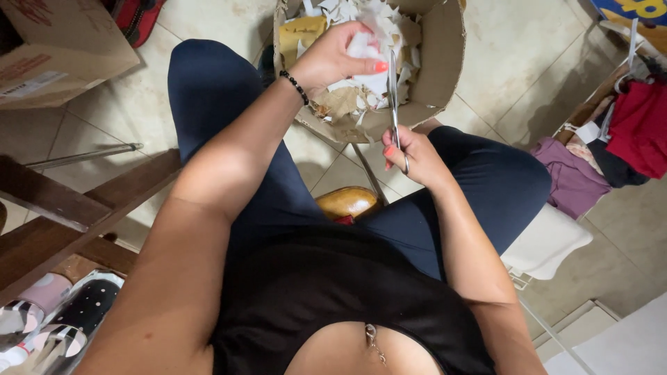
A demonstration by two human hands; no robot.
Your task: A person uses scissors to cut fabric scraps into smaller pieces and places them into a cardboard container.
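Scissors (394,104) handles hidden inside closed right hand (415,154); blades point up beside white paper scrap (363,47) pinched in left hand (333,57) (over cardboard box (445,62), top cut off).

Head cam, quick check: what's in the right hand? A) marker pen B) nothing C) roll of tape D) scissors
D: the right hand grips the handles of metal scissors, blades pointing up toward the white paper piece pinched in the left hand over the cardboard box of scraps.
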